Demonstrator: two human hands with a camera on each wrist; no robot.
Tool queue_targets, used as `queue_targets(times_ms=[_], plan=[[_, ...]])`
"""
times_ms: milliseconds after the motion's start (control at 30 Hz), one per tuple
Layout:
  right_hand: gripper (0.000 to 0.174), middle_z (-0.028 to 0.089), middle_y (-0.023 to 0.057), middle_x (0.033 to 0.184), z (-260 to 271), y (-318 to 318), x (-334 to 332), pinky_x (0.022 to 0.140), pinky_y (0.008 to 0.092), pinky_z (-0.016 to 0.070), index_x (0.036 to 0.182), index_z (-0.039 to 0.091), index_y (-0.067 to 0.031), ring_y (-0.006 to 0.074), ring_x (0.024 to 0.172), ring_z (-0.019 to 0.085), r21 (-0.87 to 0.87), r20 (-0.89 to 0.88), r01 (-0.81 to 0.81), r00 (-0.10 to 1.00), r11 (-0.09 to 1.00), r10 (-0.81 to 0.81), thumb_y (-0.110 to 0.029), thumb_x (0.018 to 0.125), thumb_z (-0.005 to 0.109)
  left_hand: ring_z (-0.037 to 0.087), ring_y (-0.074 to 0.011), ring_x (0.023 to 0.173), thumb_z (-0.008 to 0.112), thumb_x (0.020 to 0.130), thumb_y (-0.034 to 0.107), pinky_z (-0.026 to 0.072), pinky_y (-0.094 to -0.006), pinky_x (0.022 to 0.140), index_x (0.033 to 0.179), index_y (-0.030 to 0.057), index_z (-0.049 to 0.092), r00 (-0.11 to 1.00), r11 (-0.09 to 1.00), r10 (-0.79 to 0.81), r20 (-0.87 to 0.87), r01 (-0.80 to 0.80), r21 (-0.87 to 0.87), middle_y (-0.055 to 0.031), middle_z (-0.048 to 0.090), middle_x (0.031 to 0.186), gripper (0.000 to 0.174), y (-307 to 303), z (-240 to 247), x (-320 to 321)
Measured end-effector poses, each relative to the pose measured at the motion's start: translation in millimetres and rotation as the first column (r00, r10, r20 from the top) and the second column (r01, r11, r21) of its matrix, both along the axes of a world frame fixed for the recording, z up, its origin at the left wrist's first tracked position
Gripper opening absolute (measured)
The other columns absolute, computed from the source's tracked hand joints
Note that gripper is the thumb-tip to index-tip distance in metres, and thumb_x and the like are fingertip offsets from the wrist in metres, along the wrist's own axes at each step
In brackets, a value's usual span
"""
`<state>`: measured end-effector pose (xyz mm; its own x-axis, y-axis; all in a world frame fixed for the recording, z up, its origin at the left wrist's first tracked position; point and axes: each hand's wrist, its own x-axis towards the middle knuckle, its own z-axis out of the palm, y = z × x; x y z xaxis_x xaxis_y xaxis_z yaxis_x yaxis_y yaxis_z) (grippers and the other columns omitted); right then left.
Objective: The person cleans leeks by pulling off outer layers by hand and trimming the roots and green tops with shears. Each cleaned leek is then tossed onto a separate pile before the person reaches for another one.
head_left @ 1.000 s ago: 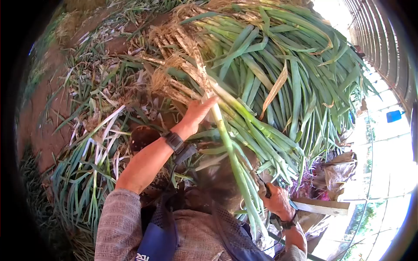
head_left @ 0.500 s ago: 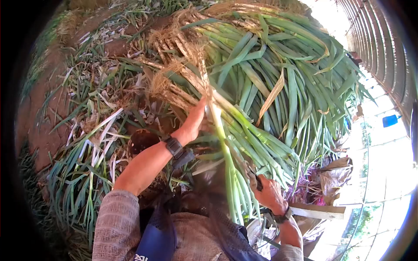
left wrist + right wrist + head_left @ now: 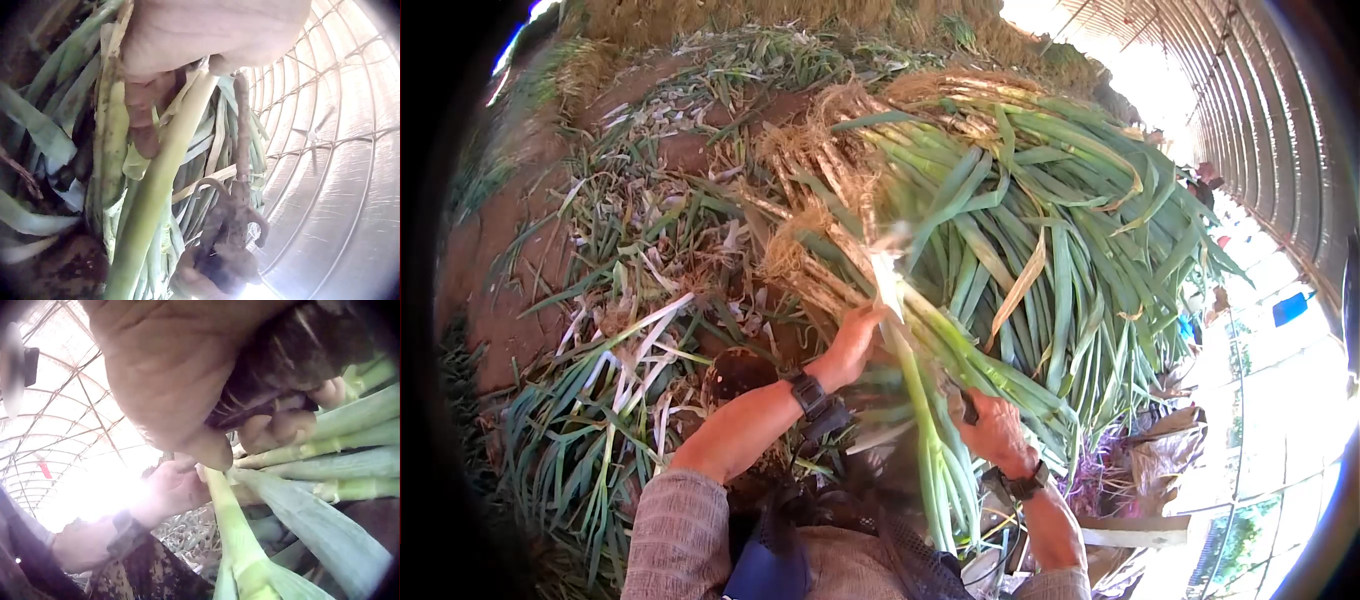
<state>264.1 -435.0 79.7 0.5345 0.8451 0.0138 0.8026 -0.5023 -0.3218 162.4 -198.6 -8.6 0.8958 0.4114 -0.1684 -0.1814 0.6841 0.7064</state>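
In the head view my left hand [image 3: 852, 345] grips a long green onion [image 3: 918, 390], its pale shaft pointing away and its green leaves hanging toward my lap. A brightly pale stretch shows just beyond the fingers. My right hand [image 3: 997, 435] is close to the right of the stalk, holding a tool by its dark handle [image 3: 275, 369]. Seen from the left wrist, the tool's narrow brown shank [image 3: 242, 131] points up beside the onion, with curled brown pieces near its grip. Right of both hands, a large heap of green onions [image 3: 1090, 270] lies with roots facing away.
At the left, a smaller pile of onions with white shafts [image 3: 625, 370] lies on the ground. Leaf scraps and peeled skins [image 3: 630, 240] litter the brown soil. A ribbed, translucent wall [image 3: 1270, 130] curves up at the right. A pale board [image 3: 1135, 530] juts out near my right forearm.
My head view has tilted up, so the scene sits lower. My right hand has moved with the tool up and left toward the stalk. My left hand keeps its grip on the onion.
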Motion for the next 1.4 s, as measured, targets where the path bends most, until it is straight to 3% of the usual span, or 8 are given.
queue_targets(times_ms=[400,567,667,700,800,867,1033,1400], plan=[[0.033,0.067,0.0217,0.078,9,44,29,0.069,0.0528,0.0502,0.098,0.065,-0.0057,0.0435,0.075,0.065,0.022,0.105,-0.015,0.994,1.000,0.012,-0.038,0.090,0.062,0.066,-0.0126,0.071,0.065,0.094,0.020,0.0561,-0.0289,0.060,0.113,-0.0025,0.064,0.994,0.991,0.108,0.009,-0.108,0.079,-0.0067,0.069,0.092,0.030,-2,3,1],[0.034,0.066,0.0222,0.076,23,57,25,0.069,0.0529,0.0498,0.102,0.066,-0.0057,0.0449,0.074,0.064,-0.048,0.110,-0.131,0.985,0.990,0.136,-0.037,0.089,0.063,0.060,-0.0176,0.098,0.069,0.090,0.025,0.0549,-0.0351,0.077,0.117,-0.0021,0.063,0.995,0.999,-0.011,-0.098,0.016,0.051,-0.0089,0.065,0.108,0.039,-3,-9,-1],[0.033,0.066,0.0216,0.075,29,59,34,0.069,0.0537,0.0496,0.099,0.065,-0.0067,0.0451,0.074,0.064,-0.019,0.162,-0.010,0.987,1.000,0.012,-0.038,0.090,0.061,0.061,-0.0176,0.096,0.064,0.091,0.024,0.0542,-0.0336,0.079,0.116,-0.0024,0.064,0.980,0.992,0.084,-0.179,-0.066,0.105,-0.0088,0.065,0.104,0.036,-5,-58,20],[0.034,0.067,0.0216,0.076,37,57,28,0.069,0.0541,0.0500,0.099,0.064,-0.0067,0.0443,0.074,0.065,-0.080,0.157,-0.029,0.987,0.996,0.041,-0.040,0.090,0.061,0.068,-0.0204,0.088,0.058,0.092,0.025,0.0570,-0.0379,0.075,0.101,0.0011,0.065,0.996,0.992,0.041,-0.074,-0.032,0.122,-0.0075,0.068,0.095,0.026,-4,-27,4],[0.037,0.068,0.0219,0.077,31,43,30,0.070,0.0554,0.0499,0.099,0.062,-0.0067,0.0441,0.074,0.065,-0.072,0.194,-0.078,0.977,0.994,0.091,-0.042,0.090,0.059,0.068,-0.0240,0.090,0.056,0.091,0.026,0.0569,-0.0420,0.079,0.104,0.0003,0.064,1.000,0.999,0.005,0.006,-0.004,-0.044,-0.0094,0.069,0.096,0.029,-2,-34,3],[0.037,0.068,0.0223,0.078,35,43,33,0.070,0.0558,0.0498,0.100,0.062,-0.0065,0.0442,0.075,0.065,-0.260,0.189,-0.045,0.977,0.965,0.096,-0.041,0.089,0.060,0.069,-0.0259,0.092,0.054,0.091,0.025,0.0562,-0.0452,0.083,0.108,0.0000,0.061,0.999,0.997,-0.032,-0.006,0.032,-0.076,-0.0114,0.069,0.099,0.031,-4,-30,3],[0.036,0.068,0.0228,0.081,39,41,30,0.071,0.0553,0.0498,0.099,0.062,-0.0061,0.0439,0.078,0.065,-0.120,0.207,-0.016,0.977,0.993,0.041,-0.041,0.089,0.060,0.069,-0.0256,0.090,0.055,0.092,0.026,0.0566,-0.0432,0.082,0.111,0.0013,0.060,0.994,0.979,-0.031,0.102,0.051,-0.199,-0.0097,0.068,0.101,0.031,-11,-21,-5],[0.039,0.068,0.0237,0.083,33,46,29,0.075,0.0542,0.0499,0.096,0.064,-0.0050,0.0443,0.080,0.065,-0.044,0.173,-0.093,0.980,0.995,0.100,-0.043,0.091,0.059,0.067,-0.0174,0.086,0.070,0.092,0.023,0.0574,-0.0367,0.073,0.118,0.0006,0.058,0.999,0.999,0.039,-0.020,-0.039,0.035,-0.0063,0.067,0.100,0.037,-11,-22,-18]])
